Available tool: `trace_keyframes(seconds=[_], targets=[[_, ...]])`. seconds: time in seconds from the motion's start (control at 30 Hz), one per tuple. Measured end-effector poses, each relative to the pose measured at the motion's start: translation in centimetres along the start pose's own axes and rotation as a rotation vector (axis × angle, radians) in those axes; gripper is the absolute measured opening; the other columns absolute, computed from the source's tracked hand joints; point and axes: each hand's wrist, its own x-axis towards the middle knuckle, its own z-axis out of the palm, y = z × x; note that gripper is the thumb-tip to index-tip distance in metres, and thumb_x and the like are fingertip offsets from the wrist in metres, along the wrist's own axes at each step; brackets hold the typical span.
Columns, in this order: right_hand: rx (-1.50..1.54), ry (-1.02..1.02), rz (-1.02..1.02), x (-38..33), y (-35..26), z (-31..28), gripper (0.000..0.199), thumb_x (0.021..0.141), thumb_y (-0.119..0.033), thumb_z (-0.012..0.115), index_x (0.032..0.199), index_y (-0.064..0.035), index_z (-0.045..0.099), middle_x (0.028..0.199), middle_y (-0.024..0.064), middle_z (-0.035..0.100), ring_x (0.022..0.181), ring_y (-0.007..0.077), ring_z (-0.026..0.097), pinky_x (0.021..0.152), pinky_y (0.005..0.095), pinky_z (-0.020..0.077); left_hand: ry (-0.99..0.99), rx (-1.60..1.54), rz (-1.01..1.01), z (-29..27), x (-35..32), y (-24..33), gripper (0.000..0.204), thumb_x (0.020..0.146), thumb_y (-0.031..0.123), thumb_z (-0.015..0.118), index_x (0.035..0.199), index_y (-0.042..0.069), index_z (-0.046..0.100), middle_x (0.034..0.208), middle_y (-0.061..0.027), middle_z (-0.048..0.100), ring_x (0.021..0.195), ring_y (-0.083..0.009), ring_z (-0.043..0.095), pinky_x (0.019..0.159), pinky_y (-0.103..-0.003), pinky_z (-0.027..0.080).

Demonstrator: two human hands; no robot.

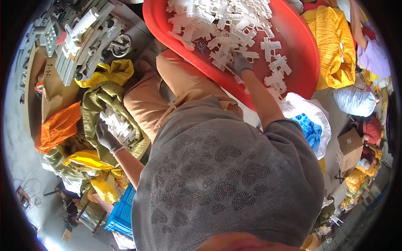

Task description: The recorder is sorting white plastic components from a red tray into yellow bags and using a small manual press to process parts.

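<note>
A large red basin (303, 62) holds a heap of white pistol-shaped plastic pieces (217, 16). My right hand (241, 63), in a grey glove, reaches over its near rim and touches the pieces. Its fingertips point down into the heap, and whether they grip a piece is hidden. To my left stands an olive woven sack (93, 102) with its mouth rolled open and similar white pieces (117, 127) inside. At the sack's left inner side is my left hand (106, 137), also gloved in grey, with fingers stretched out and no piece visible in them.
A grey metal machine with a handwheel (121, 45) stands at the far left, beside a cardboard box (52, 79). Right of me is a white sack of blue pieces (309, 127). A yellow sack (331, 46) borders the basin. A blue crate (122, 211) sits behind my left arm. Other people work at right.
</note>
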Motion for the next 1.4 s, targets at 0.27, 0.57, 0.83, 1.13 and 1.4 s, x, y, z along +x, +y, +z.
trace_keyframes(seconds=[0.27, 0.57, 0.83, 1.13, 1.4], targets=[[0.113, -0.058, 0.305, 8.4, -3.8, -1.9, 0.068, 0.082, -0.048, 0.053, 0.137, -0.0127, 0.033, 0.134, 0.016, 0.045, 0.121, 0.0317, 0.047, 0.099, 0.0422, 0.0387, -0.084, -0.018, 0.04, 1.4, 0.0, 0.4, 0.028, 0.093, 0.018, 0.052, 0.111, -0.002, 0.061, 0.104, -0.008, 0.065, 0.09, -0.0156, 0.062, 0.079, -0.027, 0.05], [0.062, -0.089, 0.287, 8.2, -1.1, -2.7, 0.05, 0.079, -0.035, 0.055, 0.123, -0.0119, 0.051, 0.119, 0.0196, 0.057, 0.109, 0.0329, 0.056, 0.091, 0.0402, 0.045, -0.12, -0.053, 0.02, -0.1, -1.3, -2.7, 0.027, 0.094, 0.019, 0.051, 0.111, 0.0, 0.06, 0.106, -0.0061, 0.063, 0.094, -0.0155, 0.06, 0.083, -0.028, 0.048], [1.426, 0.03, -0.004, 3.9, 2.3, -4.7, 0.033, 0.079, -0.006, 0.059, 0.111, -0.0067, 0.054, 0.096, 0.0057, 0.058, 0.086, 0.0164, 0.059, 0.074, 0.0253, 0.0511, -0.051, -0.102, 0.078, 1.1, -0.4, 1.5, 0.029, 0.095, 0.018, 0.049, 0.114, -0.002, 0.058, 0.106, -0.0084, 0.063, 0.094, -0.0154, 0.061, 0.081, -0.027, 0.049], [0.388, -0.177, -0.115, 1.9, 3.5, -3.2, 0.051, 0.07, -0.007, 0.062, 0.121, -0.0071, 0.054, 0.119, 0.0161, 0.055, 0.104, 0.0247, 0.055, 0.09, 0.0343, 0.0429, 0.03, 0.069, 0.35, 1.8, 1.2, 9.5, 0.021, 0.089, 0.012, 0.056, 0.105, 0.0, 0.064, 0.096, -0.0104, 0.068, 0.088, -0.0158, 0.064, 0.079, -0.026, 0.048], [1.05, -0.047, -0.207, -1.1, -5.0, -13.2, 0.038, 0.086, -0.002, 0.05, 0.123, -0.0088, 0.051, 0.091, -0.0004, 0.054, 0.07, 0.005, 0.044, 0.058, 0.0177, 0.0372, 0.025, 0.21, 0.965, 4.6, 6.8, 24.0, 0.026, 0.083, 0.008, 0.061, 0.108, 0.004, 0.062, 0.103, -0.0129, 0.065, 0.094, -0.0247, 0.063, 0.081, -0.03, 0.048]])
